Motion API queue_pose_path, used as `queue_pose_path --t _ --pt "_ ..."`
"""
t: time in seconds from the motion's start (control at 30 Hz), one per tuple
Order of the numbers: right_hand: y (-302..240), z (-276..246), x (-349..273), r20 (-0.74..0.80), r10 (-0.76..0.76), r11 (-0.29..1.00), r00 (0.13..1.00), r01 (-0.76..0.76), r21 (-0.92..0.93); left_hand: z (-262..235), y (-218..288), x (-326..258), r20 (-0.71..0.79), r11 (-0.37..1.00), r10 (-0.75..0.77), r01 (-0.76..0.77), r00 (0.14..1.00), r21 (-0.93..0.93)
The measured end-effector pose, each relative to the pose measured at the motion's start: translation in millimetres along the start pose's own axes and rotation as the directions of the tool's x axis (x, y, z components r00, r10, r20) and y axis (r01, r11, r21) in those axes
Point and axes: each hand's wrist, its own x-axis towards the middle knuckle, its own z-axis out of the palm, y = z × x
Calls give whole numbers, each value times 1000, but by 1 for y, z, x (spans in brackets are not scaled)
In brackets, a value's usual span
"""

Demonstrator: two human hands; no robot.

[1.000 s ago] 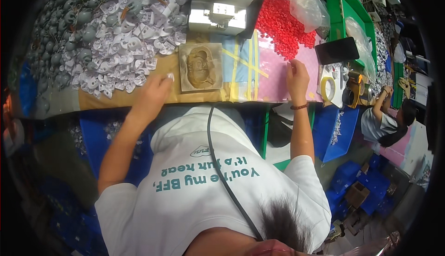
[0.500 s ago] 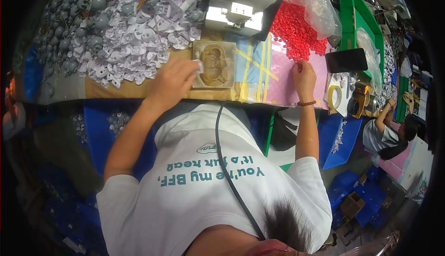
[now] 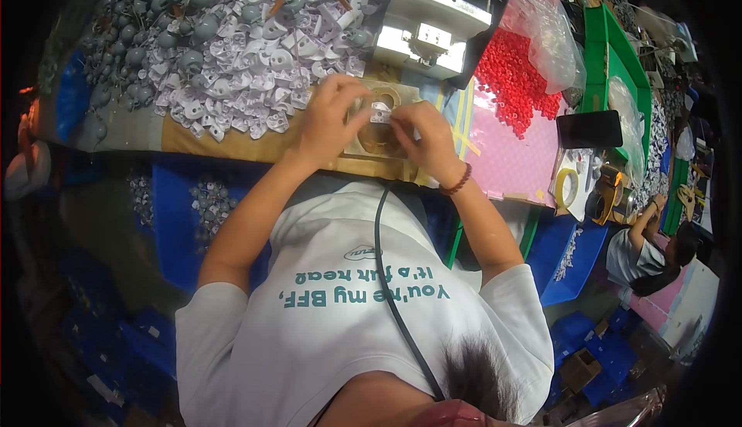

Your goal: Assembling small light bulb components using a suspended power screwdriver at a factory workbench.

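Note:
A small white plastic piece (image 3: 380, 112) with holes sits between my hands, over the recess of a square fixture block (image 3: 357, 147) at the table's front edge. My left hand (image 3: 334, 122) grips the piece's left side with thumb and fingers. From the right, my right hand (image 3: 430, 139) comes up to the piece with thumb and fingers pinched together; whatever they hold is too small to make out. Much of the block is hidden by both hands. A white machine (image 3: 430, 40) stands just behind the block.
Left of the block lies a heap of white plastic pieces (image 3: 239, 79), with grey round parts (image 3: 166, 39) beyond. To the right are small red parts (image 3: 514, 79), a black phone (image 3: 589, 129), a tape roll (image 3: 566, 187) and a green tray (image 3: 597, 56). Another person (image 3: 657, 253) works far right.
My right hand has moved left from the edge of the red parts to the fixture block. My left hand has brought the white piece right, over the block. The whole view has shifted slightly.

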Motion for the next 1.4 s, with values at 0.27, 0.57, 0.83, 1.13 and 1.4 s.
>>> queue_pose_path --t 0.27,0.57,0.83,1.13,1.4 --pt "3 17 8 51 -231 936 972 236 -262 -51 -8 91 -244 851 296 -139 923 507" --pt "-21 -8 24 -152 -54 998 987 52 -18 -98 17 130 -36 820 451 -398 892 412" --pt "-76 -46 79 -189 83 892 979 11 452 -75 79 68 243 983 71 -110 967 150" --pt "-26 -26 22 60 -33 993 998 40 -112 -40 27 -11 488 719 -398 594 777 -361" --pt "-7 0 17 211 -115 932 971 179 -316 -12 21 -45 271 987 -156 160 950 8"
